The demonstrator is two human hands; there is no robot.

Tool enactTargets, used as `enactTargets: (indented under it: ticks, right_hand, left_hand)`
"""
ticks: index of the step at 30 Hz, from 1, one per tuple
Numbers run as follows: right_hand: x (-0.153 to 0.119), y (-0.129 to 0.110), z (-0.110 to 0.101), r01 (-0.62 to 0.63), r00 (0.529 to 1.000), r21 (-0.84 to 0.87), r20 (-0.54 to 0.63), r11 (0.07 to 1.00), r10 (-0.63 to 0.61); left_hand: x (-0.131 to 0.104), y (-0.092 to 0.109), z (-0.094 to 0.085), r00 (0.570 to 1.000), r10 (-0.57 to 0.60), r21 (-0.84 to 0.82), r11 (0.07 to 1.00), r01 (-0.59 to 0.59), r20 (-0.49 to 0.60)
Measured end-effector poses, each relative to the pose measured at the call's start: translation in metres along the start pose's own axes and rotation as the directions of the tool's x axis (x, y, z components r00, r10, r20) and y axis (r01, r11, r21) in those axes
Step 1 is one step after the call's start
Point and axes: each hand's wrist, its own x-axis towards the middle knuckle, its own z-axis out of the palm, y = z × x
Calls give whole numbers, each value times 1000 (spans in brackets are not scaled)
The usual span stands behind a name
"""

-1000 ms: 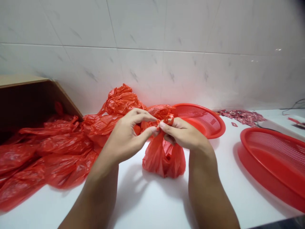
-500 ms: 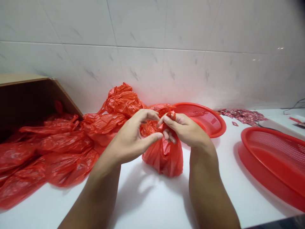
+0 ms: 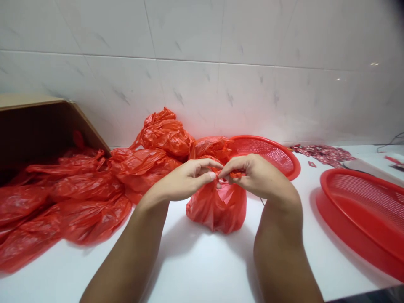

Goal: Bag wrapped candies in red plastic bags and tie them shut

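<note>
Standing on white table (image 3: 202, 269), red bag (image 3: 217, 206).

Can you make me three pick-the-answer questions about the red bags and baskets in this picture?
1. Where is the cardboard box? A far left B far right C behind the baskets
2. How many red mesh baskets? A one B two C four
3. What are both hands doing? A resting flat B pinching the small red bag's top C holding a basket

Answers: 1 A, it sits at the left edge. 2 B, one basket behind, another at right. 3 B, left hand and right hand grip the small red bag.
</note>
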Motion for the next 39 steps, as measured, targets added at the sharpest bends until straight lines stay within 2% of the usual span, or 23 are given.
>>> enactTargets:
  ticks: [3,5,8,13,20,25,28,34,39]
  right_hand:
    - [2,0,2,1,1000,11,0,1000,-1]
    - [3,-1,3,2,1000,5,6,1000,-2]
    - [3,-1,4,0,1000,-2,13,1000,0]
    - [2,-1,5,22,999,7,33,1000,-22]
    - [3,-10,8,60,996,23,61,998,-61]
    - [4,-9,8,97,993,35,61,995,-99]
    - [5,-7,7,96,994,16,53,995,-97]
    - [5,-7,7,68,996,21,63,997,-69]
    - [3,-6,6,-11,999,26,54,1000,9]
  left_hand:
    - [0,-2,-1,995,-1,99,995,10,-97]
    - [1,-4,-1,992,-20,114,993,34,-123]
    - [2,-6,0,993,-51,95,994,61,-104]
    - [4,-6,1,995,-5,73,997,13,-99]
    - [3,-5,-4,998,3,136,991,7,-67]
    - [1,-2,-8,999,24,108,994,-19,-42]
    - [0,-2,-6,996,9,117,993,1,-88]
    - [0,-4,-2,967,-34,101,993,61,-251]
    - [-1,-4,-3,967,-42,69,996,62,-253]
